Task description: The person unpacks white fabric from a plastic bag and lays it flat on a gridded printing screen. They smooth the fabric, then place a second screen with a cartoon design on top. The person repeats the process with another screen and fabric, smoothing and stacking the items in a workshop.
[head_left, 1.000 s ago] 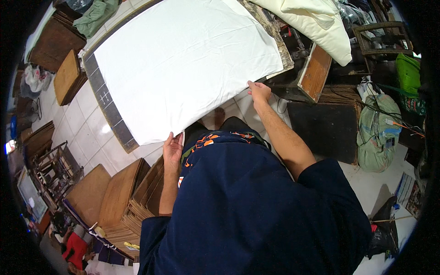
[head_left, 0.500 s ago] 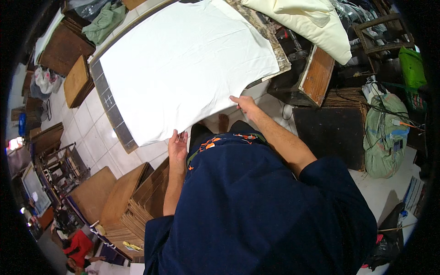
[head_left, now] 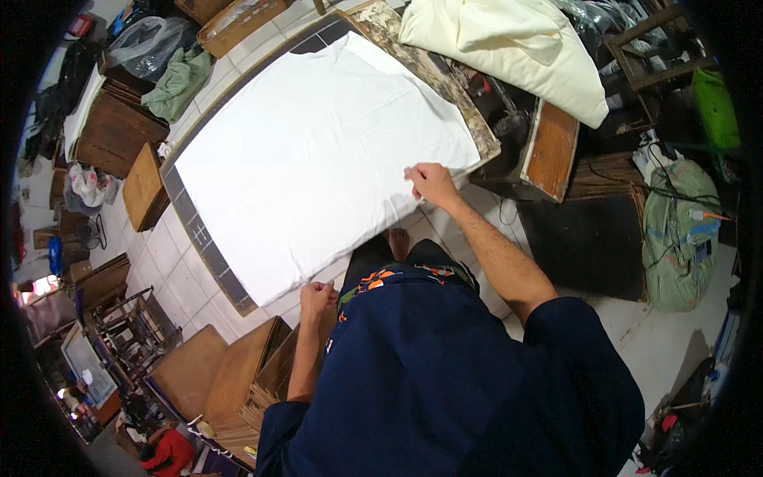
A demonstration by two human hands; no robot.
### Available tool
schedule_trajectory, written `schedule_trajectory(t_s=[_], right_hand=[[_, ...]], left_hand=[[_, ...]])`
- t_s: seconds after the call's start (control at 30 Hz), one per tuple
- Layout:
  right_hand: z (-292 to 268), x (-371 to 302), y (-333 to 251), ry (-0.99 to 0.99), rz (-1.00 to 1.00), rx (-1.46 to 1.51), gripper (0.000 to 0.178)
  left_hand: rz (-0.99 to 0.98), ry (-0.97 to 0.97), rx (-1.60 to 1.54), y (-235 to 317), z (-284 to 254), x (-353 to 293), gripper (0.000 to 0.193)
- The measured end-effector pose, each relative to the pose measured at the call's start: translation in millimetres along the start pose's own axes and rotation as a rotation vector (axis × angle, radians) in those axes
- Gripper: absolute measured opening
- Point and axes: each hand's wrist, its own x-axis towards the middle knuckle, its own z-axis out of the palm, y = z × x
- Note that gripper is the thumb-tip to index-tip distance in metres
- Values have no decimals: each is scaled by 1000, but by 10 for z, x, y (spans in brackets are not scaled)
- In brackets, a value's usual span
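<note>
A white T-shirt [head_left: 318, 159] lies spread over a flat board [head_left: 195, 219] with a dark, line-marked border. Its near edge runs along the board's side closest to me. My left hand [head_left: 318, 299] is closed beside the near left part of that hem, with its fingers curled; whether cloth is between them is hidden. Over the right part of the shirt, close to the hem, my right hand [head_left: 433, 184] has its fingers drawn together. Its fingertips are small and partly hidden, so what they hold does not show.
A cream cushion-like cloth [head_left: 509, 40] drapes over clutter at the far right, above a wooden drawer-like box [head_left: 548, 151]. A dark panel [head_left: 584, 238] and a green wrapped bundle [head_left: 679, 234] stand right. Stacked brown boards [head_left: 230, 374] are at left. A person in red [head_left: 168, 453] is lower left.
The whole view has shifted, so the board sits lower in it. My right hand has moved forward over the shirt from its edge. The left fingers have curled in, and the hem looks straighter.
</note>
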Motion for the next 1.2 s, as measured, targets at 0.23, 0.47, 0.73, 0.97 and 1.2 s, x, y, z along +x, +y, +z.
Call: schedule_trajectory(t_s=[0.23, 0.47, 0.73, 0.97, 1.2], right_hand=[[381, 1342, -668, 423, -664, -288, 30], [-72, 2740, -1077, 801, -555, -564, 23], [-416, 3361, -1073, 760, -451, -440, 10], [-497, 3382, -1176, 591, -275, -292, 18], [-459, 3531, -1319, 564, -335, -462, 31]], left_hand=[[603, 706, 298, 1213, 32, 449, 28], [769, 756, 588, 2159, -178, 1038, 58], [925, 614, 654, 3788, 163, 2241, 63], [976, 615, 780, 4629, 648, 2619, 68], [962, 565, 707, 4733, 720, 2547, 74]])
